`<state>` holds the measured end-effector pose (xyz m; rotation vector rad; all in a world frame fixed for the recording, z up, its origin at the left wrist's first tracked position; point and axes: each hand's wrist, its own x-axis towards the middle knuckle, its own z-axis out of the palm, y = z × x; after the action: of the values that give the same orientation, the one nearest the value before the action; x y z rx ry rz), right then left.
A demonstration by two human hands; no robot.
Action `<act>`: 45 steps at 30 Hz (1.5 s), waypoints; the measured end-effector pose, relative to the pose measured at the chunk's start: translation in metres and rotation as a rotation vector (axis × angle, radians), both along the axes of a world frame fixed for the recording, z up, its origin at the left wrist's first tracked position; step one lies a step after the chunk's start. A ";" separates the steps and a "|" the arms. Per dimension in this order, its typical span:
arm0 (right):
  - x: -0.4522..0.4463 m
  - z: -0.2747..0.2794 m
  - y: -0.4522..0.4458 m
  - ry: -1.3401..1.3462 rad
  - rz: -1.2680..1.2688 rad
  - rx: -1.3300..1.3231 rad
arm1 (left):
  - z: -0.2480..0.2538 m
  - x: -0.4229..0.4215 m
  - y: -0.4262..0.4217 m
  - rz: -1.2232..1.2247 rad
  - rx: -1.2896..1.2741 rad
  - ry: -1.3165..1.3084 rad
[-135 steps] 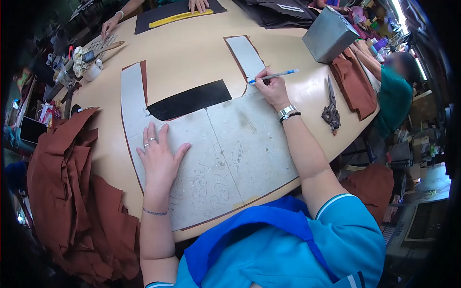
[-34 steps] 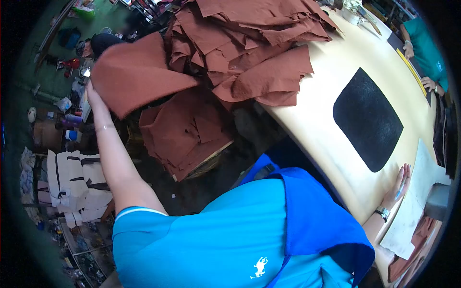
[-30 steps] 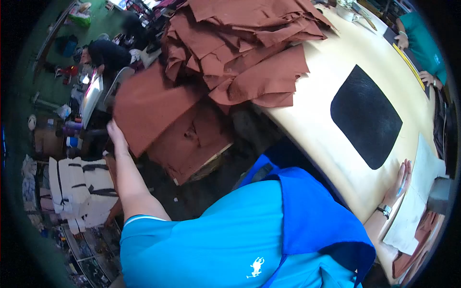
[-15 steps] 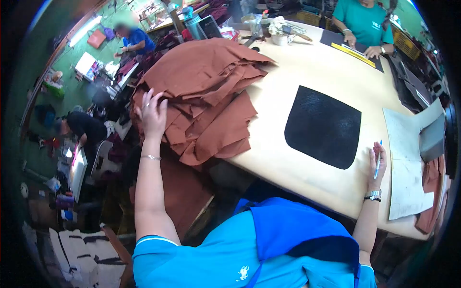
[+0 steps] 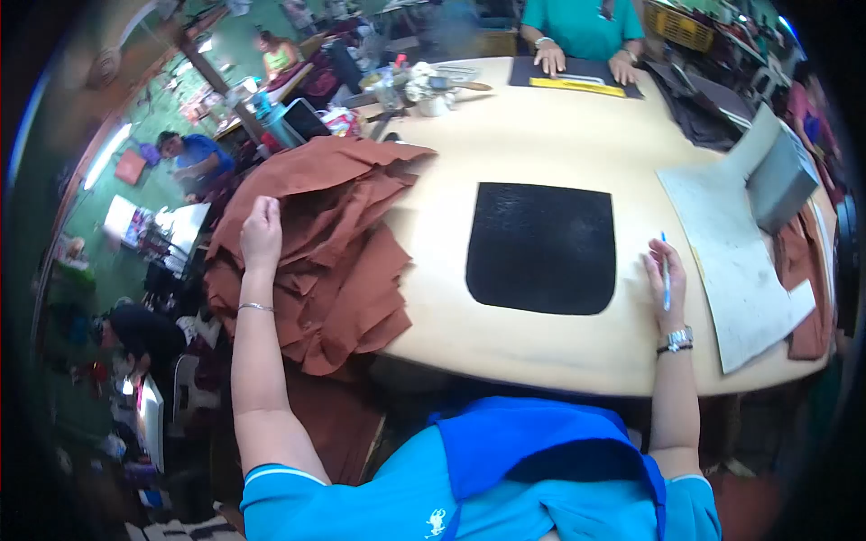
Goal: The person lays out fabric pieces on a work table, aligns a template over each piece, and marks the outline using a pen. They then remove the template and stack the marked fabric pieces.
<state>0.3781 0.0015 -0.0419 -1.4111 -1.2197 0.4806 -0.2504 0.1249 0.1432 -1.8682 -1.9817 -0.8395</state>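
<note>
My left hand [image 5: 262, 236] is closed at the edge of the top brown sheet [image 5: 329, 167], which looks like leather or cloth. This sheet lies on a loose, crumpled pile [image 5: 356, 298] of similar brown pieces at the table's left edge. Between the fingers of my right hand [image 5: 666, 284] is a slim blue-and-white pen [image 5: 667, 287], pointing upward over the tabletop. A flat black panel [image 5: 541, 248] with two rounded near corners lies on the table between my hands, touched by neither.
On the pale table [image 5: 433, 338], a large grey-white sheet [image 5: 722, 261] and a grey block [image 5: 783, 180] are at the right. A co-worker's hands [image 5: 550, 59] rest by a yellow ruler [image 5: 577, 87] across the table. A white cup [image 5: 435, 105] and tools stand at the back left.
My left hand has gone from spread fingers over the brown pile to closed at the top sheet's edge. My view has turned. The right hand still holds the pen.
</note>
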 end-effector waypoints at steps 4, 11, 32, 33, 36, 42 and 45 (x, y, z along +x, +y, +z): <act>-0.002 0.004 -0.001 -0.006 -0.034 -0.008 | 0.000 0.110 0.010 -0.384 0.186 -0.227; -0.005 0.002 0.001 0.137 -0.081 0.047 | -0.089 0.303 -0.086 -0.993 -0.583 -0.659; -0.117 0.052 -0.056 -0.835 0.425 0.261 | -0.128 0.297 -0.146 -1.041 -0.199 -0.301; -0.110 0.056 -0.057 -0.799 0.464 0.222 | -0.125 0.297 -0.148 -1.075 -0.145 -0.276; -0.086 0.087 -0.059 -0.634 0.471 0.269 | -0.130 0.273 -0.151 -0.989 -0.208 -0.128; -0.045 0.164 -0.091 -0.438 0.423 0.122 | -0.103 0.217 -0.161 -0.803 -0.293 -0.208; -0.035 0.216 -0.116 -0.374 0.521 0.036 | -0.054 0.193 -0.166 -0.822 -0.360 -0.588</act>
<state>0.3434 -0.1149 0.1739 -1.1745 -1.9077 0.5574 -0.0575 -0.0409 0.0890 -3.0098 -1.6736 -1.4504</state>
